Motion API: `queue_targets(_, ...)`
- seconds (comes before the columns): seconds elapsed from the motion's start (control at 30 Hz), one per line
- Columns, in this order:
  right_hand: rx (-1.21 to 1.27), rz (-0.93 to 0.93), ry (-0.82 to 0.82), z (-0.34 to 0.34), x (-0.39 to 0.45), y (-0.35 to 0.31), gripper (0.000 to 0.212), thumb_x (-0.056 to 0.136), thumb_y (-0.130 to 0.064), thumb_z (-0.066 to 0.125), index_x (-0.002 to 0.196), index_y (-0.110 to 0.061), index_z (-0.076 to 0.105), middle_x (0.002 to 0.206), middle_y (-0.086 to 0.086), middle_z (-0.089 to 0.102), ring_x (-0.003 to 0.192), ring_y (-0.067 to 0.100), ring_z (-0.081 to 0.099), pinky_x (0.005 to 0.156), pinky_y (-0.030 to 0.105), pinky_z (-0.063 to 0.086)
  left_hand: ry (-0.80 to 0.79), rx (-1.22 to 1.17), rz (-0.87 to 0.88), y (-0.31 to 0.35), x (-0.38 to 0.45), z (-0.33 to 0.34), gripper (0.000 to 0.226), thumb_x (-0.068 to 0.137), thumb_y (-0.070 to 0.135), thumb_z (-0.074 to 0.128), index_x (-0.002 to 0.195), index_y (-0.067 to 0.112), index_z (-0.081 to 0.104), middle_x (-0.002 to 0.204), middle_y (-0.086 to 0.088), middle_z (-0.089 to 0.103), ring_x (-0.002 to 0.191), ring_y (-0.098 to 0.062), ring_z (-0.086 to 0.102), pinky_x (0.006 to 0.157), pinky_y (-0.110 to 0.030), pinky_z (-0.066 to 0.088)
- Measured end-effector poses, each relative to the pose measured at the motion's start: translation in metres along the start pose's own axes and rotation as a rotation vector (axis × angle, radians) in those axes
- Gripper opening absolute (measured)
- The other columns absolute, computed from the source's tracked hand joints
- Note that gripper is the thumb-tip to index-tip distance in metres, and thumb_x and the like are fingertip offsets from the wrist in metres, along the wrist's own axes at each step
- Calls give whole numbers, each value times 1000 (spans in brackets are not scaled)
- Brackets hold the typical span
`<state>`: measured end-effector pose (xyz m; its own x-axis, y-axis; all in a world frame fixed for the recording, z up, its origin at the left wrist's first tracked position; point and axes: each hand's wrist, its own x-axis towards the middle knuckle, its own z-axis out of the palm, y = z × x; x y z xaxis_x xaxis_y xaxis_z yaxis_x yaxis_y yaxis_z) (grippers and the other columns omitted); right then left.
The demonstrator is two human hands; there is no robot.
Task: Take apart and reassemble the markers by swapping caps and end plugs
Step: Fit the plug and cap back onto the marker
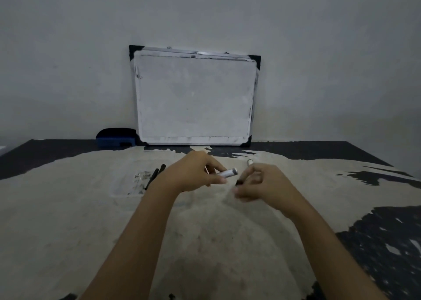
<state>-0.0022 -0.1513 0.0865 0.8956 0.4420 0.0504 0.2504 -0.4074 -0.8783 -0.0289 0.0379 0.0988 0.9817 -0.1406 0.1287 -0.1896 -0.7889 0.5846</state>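
Hands: left hand [196, 171] clamps 1 grey-white marker barrel [227, 173], its right end uncapped; right hand [262, 183] pinches 1 small black piece [239, 182]. 2 black pens [156, 176] lie left.

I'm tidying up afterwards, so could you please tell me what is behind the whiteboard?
The whiteboard leans against a bare wall. A blue eraser sits at its lower left, its right end tucked behind the frame. Anything else behind the board is hidden.
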Motion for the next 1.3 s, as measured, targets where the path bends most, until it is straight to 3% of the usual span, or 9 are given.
queue_targets(0.1, 312, -101, 154, 1, 2, 3, 24, 74, 1, 72, 97, 1, 67, 80, 17, 73, 70, 21, 72, 60, 20, 57, 4, 10, -5, -1, 1, 0, 27, 78, 35, 69, 105, 33, 67, 91, 1, 71, 72, -11, 65, 76, -36, 54)
queue_targets(0.3, 251, -171, 168, 6, 7, 12, 31, 87, -3, 58, 114, -17, 65, 99, 0, 71, 86, 14, 68, 68, 13, 54, 25, 15, -3, 1, -1, -3, 26, 80, 33, 67, 106, 32, 67, 90, 3, 68, 75, -12, 63, 73, -33, 52)
queue_targets(0.43, 245, -199, 162, 5, 7, 14, 19, 85, -2, 61, 99, -11, 70, 95, 6, 72, 88, 19, 67, 69, 15, 54, 34, 24, 2, -2, 0, -3, 26, 80, 33, 67, 106, 32, 67, 92, 2, 68, 77, -11, 62, 74, -33, 51)
queue_targets(0.67, 173, -267, 238, 6, 7, 13, 20, 80, -3, 67, 97, -12, 72, 90, -2, 72, 81, 2, 66, 68, 7, 49, 58, 32, 50, -1, 2, 3, 26, 80, 31, 67, 106, 30, 68, 86, 7, 63, 72, -4, 56, 66, -23, 44)
queue_targets(0.8, 301, -275, 283, 5, 7, 13, 16, 74, 0, 71, 88, -7, 73, 84, 4, 74, 75, 8, 68, 64, 11, 51, 109, 7, 80, 1, 1, 5, 21, 81, 29, 67, 102, 29, 70, 87, 8, 64, 77, -11, 59, 72, -30, 49)
queue_targets(1.03, 371, -279, 318, 7, 7, 12, 19, 74, -4, 72, 87, -16, 74, 83, -2, 75, 79, 9, 69, 69, 13, 53, 195, 4, 128, 2, 4, 14, 20, 82, 26, 66, 102, 27, 70, 83, 0, 63, 74, -14, 58, 75, -37, 49)
queue_targets(1.1, 484, -270, 294, 9, 7, 10, 25, 78, -4, 68, 100, -17, 70, 90, -3, 74, 85, 10, 69, 71, 14, 54, 277, -74, 138, 6, 6, 16, 21, 83, 28, 65, 103, 29, 70, 83, 2, 67, 72, -12, 63, 73, -33, 52)
queue_targets(1.2, 551, -223, 192, 18, 7, 10, 35, 82, -8, 65, 117, -15, 61, 103, 2, 71, 94, 14, 68, 73, 20, 56, 462, -314, 134, 13, 8, 17, 19, 82, 26, 65, 100, 24, 71, 80, 9, 72, 70, 1, 67, 70, -14, 53)
queue_targets(1.3, 416, -172, 105, 29, 8, 12, 29, 82, -16, 66, 111, -12, 63, 93, 6, 73, 82, 16, 70, 70, 23, 57, 553, -540, 66, 15, 11, 16, 19, 80, 24, 68, 97, 15, 73, 84, 1, 75, 78, -1, 69, 75, -11, 52)
